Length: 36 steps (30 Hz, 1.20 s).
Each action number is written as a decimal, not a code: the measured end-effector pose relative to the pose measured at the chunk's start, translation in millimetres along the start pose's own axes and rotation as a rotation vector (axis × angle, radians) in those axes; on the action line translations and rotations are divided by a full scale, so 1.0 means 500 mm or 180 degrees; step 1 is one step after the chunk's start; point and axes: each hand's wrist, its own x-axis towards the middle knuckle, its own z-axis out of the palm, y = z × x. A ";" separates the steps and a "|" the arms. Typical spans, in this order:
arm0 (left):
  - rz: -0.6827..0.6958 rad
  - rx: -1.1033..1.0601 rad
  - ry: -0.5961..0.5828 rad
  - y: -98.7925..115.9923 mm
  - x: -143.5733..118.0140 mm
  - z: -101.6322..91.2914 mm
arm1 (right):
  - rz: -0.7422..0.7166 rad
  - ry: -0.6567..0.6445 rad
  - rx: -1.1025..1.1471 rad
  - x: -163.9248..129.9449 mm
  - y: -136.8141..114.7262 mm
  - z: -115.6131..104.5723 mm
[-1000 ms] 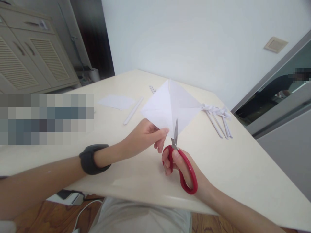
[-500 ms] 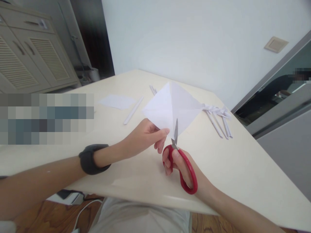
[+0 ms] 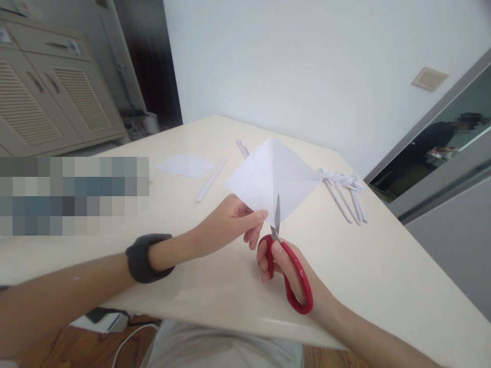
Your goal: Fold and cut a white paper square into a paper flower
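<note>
My left hand (image 3: 240, 222) pinches a square sheet of white paper (image 3: 251, 176) near its lowest corner, thumb on top and fingers beneath. The sheet is held up off the table, turned like a diamond, with a crease running down its middle. In my right hand (image 3: 286, 260) is a pair of red-handled scissors (image 3: 303, 281), with thumb and fingers through the loops. The scissor blades are parted and point away from me. One blade lies over the paper at its near corner, by the crease; the other is partly hidden.
On the white table (image 3: 383, 286) lie a flat paper piece (image 3: 184, 165), a rolled paper strip (image 3: 210, 180), more paper sticks (image 3: 242, 148) behind the sheet, and several paper tubes with folded paper (image 3: 341, 180) at right. A wall stands behind; a person (image 3: 433, 138) shows at far right.
The whole view has shifted slightly, with everything sitting a little lower. Both hands, the paper and the parted scissors keep nearly the same positions relative to one another.
</note>
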 end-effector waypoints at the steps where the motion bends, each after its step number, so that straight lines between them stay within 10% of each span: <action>1: 0.0011 -0.0016 0.0015 -0.003 0.001 0.000 | 0.0010 -0.0001 0.0004 0.000 0.001 0.001; 36: -0.0016 -0.0031 -0.0019 -0.012 0.002 0.000 | 0.0064 0.0014 0.0008 -0.005 0.028 0.001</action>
